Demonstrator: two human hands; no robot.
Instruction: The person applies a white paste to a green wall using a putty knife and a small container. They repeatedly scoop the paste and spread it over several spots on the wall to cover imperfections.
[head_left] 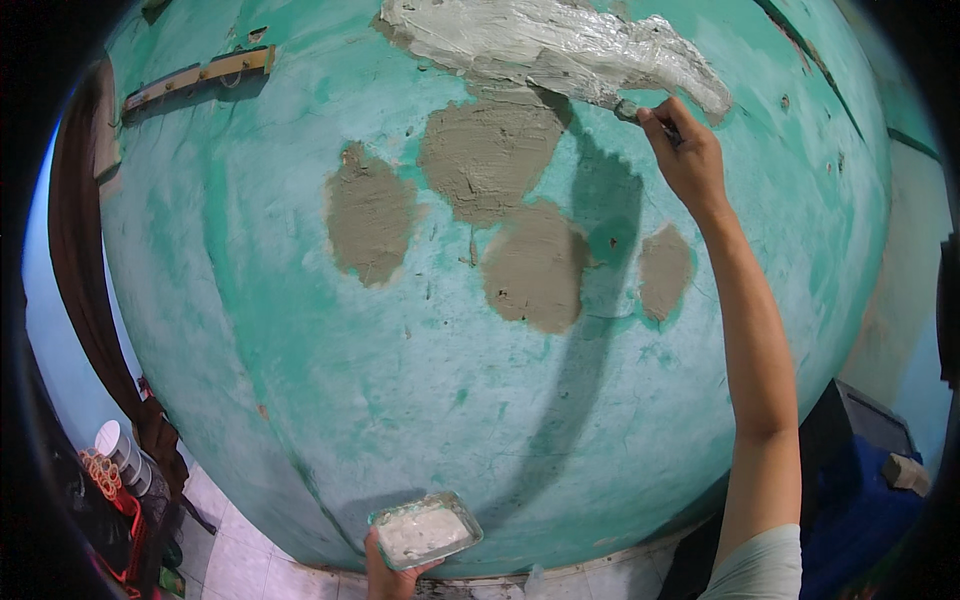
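Note:
My right hand is raised high on the green wall and is closed round the handle of a putty knife. Its blade lies against the lower edge of a long, wet, grey-white smear of filler and can hardly be told apart from the paste. Low down, my left hand grips a clear plastic tub from below and the side. White paste fills much of that tub. Several dull grey patches of filler sit beneath the smear.
A hook rail is fixed at the upper left, near a dark curtain. White buckets and red-orange items stand lower left. On the right is a blue bin with a block on it. Pale floor tiles run below.

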